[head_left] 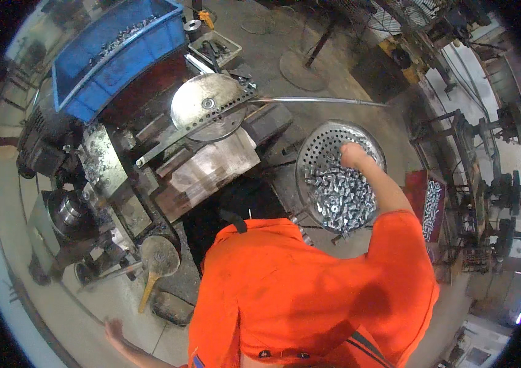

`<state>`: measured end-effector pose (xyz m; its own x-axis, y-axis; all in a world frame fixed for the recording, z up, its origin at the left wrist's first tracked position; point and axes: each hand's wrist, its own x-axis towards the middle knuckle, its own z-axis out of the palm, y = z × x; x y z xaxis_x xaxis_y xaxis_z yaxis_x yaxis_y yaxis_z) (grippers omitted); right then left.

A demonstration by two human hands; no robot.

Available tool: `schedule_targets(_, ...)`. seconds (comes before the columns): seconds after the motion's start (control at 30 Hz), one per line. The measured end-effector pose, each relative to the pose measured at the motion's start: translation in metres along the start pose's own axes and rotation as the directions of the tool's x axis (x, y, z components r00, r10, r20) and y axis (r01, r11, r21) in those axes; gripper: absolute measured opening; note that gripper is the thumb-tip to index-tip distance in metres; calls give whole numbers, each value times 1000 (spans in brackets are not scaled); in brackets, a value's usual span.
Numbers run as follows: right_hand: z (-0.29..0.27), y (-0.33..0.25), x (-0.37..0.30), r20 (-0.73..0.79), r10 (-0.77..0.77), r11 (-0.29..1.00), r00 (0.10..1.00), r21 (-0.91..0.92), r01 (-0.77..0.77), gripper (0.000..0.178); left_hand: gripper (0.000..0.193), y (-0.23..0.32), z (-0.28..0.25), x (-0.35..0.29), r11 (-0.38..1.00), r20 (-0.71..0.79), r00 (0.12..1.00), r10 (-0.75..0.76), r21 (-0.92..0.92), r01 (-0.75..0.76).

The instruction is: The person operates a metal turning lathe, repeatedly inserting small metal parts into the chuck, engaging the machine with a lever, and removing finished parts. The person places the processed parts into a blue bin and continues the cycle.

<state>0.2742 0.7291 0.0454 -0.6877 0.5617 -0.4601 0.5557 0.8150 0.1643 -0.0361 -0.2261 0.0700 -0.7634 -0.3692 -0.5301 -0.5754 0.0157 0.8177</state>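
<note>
The machine (150, 153) fills the left, bare floor (346, 80) beyond it. The round holed pan (315, 144) sits just right of it — right hand (353, 154) fisted over the small metal parts (340, 196). Left hand (113, 331) hangs spread wide, empty — low beside the mallet (157, 260).

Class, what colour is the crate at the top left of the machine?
Blue: the crate shows clearly in the head view, with small metal parts inside.

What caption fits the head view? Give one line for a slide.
Right hand reaches into a perforated metal basket of small metal parts; left hand hangs apart, low beside the machine.
</note>
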Motion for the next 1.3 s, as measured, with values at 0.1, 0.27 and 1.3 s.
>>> schedule_targets(0.1,-24,-9,-9,127,-77,990,989,-112,91,27,38,-1,12,-14,988,70,985,155,10,-156)
schedule_targets(0.27,-17,-1,6,-68,39,996,997,88,-33,23,40,6,18,-29,969,111,965,236,47,-242)
schedule_targets(1.3,-223,-297,10,-640,-590,417,492,280,865,34,37,10,38,-66,894,-35,921,387,257,-366)
